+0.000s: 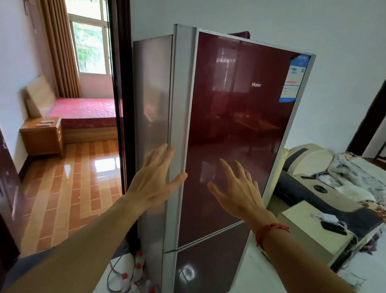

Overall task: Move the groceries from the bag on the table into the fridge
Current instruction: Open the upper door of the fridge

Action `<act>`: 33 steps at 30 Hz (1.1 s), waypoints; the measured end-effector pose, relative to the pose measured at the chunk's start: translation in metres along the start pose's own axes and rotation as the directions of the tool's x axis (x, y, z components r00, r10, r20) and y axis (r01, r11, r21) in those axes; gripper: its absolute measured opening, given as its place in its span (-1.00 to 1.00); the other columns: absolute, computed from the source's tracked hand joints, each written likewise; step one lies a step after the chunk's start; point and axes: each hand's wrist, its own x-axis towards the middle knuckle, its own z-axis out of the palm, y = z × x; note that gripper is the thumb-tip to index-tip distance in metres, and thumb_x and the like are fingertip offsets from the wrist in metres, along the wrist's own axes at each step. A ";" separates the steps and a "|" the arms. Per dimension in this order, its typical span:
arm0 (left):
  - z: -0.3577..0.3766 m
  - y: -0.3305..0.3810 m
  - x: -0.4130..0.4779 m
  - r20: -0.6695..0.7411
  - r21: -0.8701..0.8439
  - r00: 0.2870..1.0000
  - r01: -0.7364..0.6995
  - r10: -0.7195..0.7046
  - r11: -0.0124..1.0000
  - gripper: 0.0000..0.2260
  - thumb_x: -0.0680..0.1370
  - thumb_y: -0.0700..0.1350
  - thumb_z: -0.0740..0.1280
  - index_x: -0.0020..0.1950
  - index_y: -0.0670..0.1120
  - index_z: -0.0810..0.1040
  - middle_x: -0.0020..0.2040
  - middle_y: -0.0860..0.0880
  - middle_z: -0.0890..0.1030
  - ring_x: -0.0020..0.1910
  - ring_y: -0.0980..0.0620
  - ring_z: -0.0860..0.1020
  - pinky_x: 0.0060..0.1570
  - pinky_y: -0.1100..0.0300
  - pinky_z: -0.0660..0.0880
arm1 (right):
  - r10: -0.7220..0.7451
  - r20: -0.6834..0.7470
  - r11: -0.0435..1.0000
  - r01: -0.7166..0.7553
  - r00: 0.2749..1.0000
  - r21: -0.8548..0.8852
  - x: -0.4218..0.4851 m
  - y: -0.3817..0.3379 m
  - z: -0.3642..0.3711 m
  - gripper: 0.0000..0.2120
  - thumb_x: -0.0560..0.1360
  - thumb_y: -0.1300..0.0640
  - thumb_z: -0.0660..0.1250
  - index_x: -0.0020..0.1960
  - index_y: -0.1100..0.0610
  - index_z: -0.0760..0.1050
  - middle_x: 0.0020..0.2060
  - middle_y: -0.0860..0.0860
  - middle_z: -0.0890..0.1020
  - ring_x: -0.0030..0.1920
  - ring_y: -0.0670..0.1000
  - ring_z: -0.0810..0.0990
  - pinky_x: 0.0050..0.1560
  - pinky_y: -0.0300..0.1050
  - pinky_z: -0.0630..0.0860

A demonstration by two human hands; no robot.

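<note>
While both hands are raised in front of the fridge [234,131], I read the doors as shut: 1 upper door and 1 lower door, the seam between them at 6 o'clock from my right hand [237,191]. My left hand [156,178] lies at 9 o'clock from the right, fingers spread wide, fingertips at the pale vertical edge strip [179,122] of the upper door, thumb across its front. I cannot tell whether the fingers are behind the strip. The right hand is also spread wide, holding nothing, in front of the red glass; contact is unclear.

The strip's long axis runs 12 to 6 o'clock, and the left hand is nearer to it. I judge the next move to be a pull on that edge.

Count: 2 hands, 1 fridge, 2 doors. The bag and groceries are not in view. Capped bottles [139,271] stand on the floor at 6 o'clock from the left hand; their number is unclear.
</note>
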 end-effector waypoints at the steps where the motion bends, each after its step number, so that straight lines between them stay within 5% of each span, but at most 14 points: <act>1: 0.001 0.000 0.005 -0.001 -0.063 1.000 0.027 -0.027 0.998 -0.28 0.54 0.32 0.13 0.58 0.05 -0.03 0.60 0.02 -0.01 0.57 -0.01 0.00 0.44 -0.10 0.21 | -0.002 -0.004 1.000 0.002 1.000 0.008 0.003 -0.001 0.003 -0.27 0.51 -0.35 0.15 0.57 -0.18 -0.04 0.58 0.10 0.06 0.53 0.18 0.15 0.40 0.21 0.26; 11: 0.013 -0.002 0.071 -0.018 -0.539 0.931 0.298 -0.364 0.788 -0.40 0.59 0.23 0.17 0.56 0.05 0.12 0.54 0.01 0.24 0.49 -0.03 0.25 0.40 -0.07 0.26 | 0.062 -0.019 0.962 -0.055 0.998 0.268 0.037 -0.032 0.049 -0.09 0.50 -0.25 0.30 0.58 -0.13 -0.24 0.58 0.18 -0.13 0.54 0.27 0.09 0.33 0.23 0.42; 14: 0.016 -0.005 0.081 -0.041 -0.614 0.934 0.258 -0.356 0.746 -0.58 0.61 0.17 0.20 0.44 0.07 0.36 0.35 0.06 0.48 0.25 0.10 0.47 0.16 0.20 0.42 | 0.110 -0.013 0.924 -0.098 0.994 0.369 0.047 -0.046 0.070 0.02 0.45 -0.23 0.37 0.56 -0.16 -0.34 0.57 0.20 -0.19 0.56 0.28 0.01 0.39 0.26 0.34; 17: 0.018 -0.007 0.084 -0.086 -0.624 0.941 0.206 -0.329 0.754 -0.72 0.62 0.10 0.23 0.28 0.04 0.50 0.13 0.13 0.56 -0.02 0.28 0.48 -0.07 0.37 0.40 | 0.144 -0.020 0.894 -0.122 0.989 0.430 0.056 -0.060 0.090 0.15 0.39 -0.21 0.46 0.50 -0.23 -0.45 0.56 0.17 -0.28 0.57 0.28 -0.10 0.41 0.32 0.30; 25: 0.025 -0.013 0.084 -0.214 -0.607 0.905 0.172 -0.368 0.776 -0.80 0.59 0.01 0.31 0.10 -0.06 0.62 -0.14 0.17 0.58 -0.14 0.27 0.55 -0.24 0.48 0.42 | 0.200 -0.041 0.785 -0.135 0.979 0.604 0.071 -0.088 0.121 0.21 0.39 -0.15 0.51 0.49 -0.21 -0.50 0.54 0.20 -0.32 0.57 0.27 -0.22 0.47 0.32 0.19; 28: 0.028 -0.012 0.081 -0.271 -0.595 0.888 0.148 -0.370 0.790 -0.82 0.58 -0.02 0.35 0.04 -0.09 0.66 -0.26 0.23 0.55 -0.26 0.41 0.52 -0.26 0.59 0.38 | 0.209 -0.051 0.790 -0.138 0.977 0.597 0.072 -0.089 0.124 0.19 0.42 -0.12 0.49 0.50 -0.17 -0.49 0.54 0.20 -0.33 0.56 0.27 -0.24 0.45 0.30 0.23; 33: 0.029 -0.006 0.079 -0.291 -0.601 0.875 0.146 -0.386 0.786 -0.80 0.57 -0.03 0.36 0.07 -0.12 0.66 -0.25 0.23 0.55 -0.25 0.33 0.52 -0.25 0.62 0.38 | 0.210 -0.052 0.812 -0.144 0.976 0.566 0.072 -0.089 0.121 0.17 0.43 -0.13 0.48 0.51 -0.16 -0.49 0.55 0.20 -0.32 0.57 0.26 -0.22 0.43 0.29 0.29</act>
